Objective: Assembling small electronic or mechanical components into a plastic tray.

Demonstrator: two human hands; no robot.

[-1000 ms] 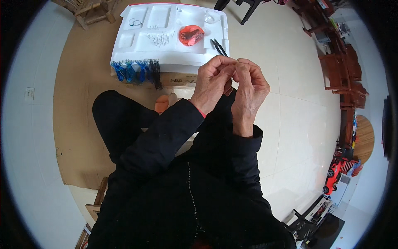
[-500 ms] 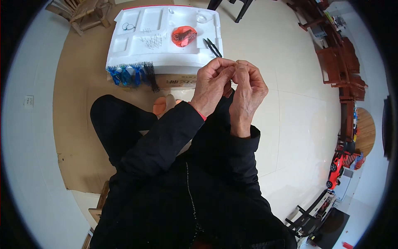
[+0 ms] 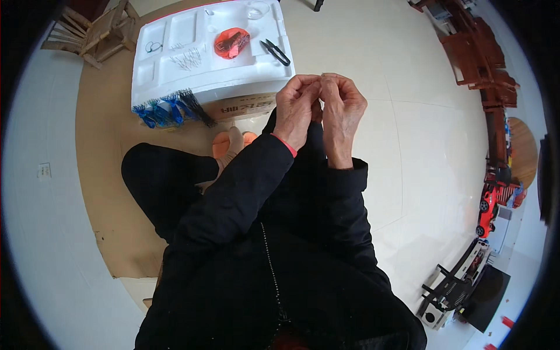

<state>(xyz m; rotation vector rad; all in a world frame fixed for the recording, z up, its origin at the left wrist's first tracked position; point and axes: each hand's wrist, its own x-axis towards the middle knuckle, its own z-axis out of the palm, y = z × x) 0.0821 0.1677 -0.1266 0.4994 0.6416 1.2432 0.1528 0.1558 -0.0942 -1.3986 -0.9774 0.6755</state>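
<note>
Watching on my feed, both hands are pinched tip to tip in the upper middle of the frame: left hand point(image 3: 294, 111) and right hand point(image 3: 344, 111) have thumbs and forefingers pressed together, the other fingers curled in. They look like they've got something tiny between them, but I honestly can't make it out, so I can't tell what's gripped; if it's there, it's right in that pinch. Compared with half a second ago the grip looks the same, but the view has swung, so the white foam tray point(image 3: 224, 79) now sits further left and more tilted. That leaves the black thread snips point(image 3: 275, 51) well clear of the knuckles, lying on the tray's right side with the blades apart. To me that means the fingertip work is at the same stage, no tool picked up. Further out on the tray there's a red-orange pouch point(image 3: 223, 48) with dark bits, a scatter of thin dark wire-like pieces point(image 3: 188, 59), a thin dark loop point(image 3: 153, 46) at upper left and a clear dish point(image 3: 257, 10) by the top edge. Blue bundles point(image 3: 160, 112) and a black strand bundle point(image 3: 194, 107) hang off the near edge, beside a cardboard box point(image 3: 242, 107).
</note>
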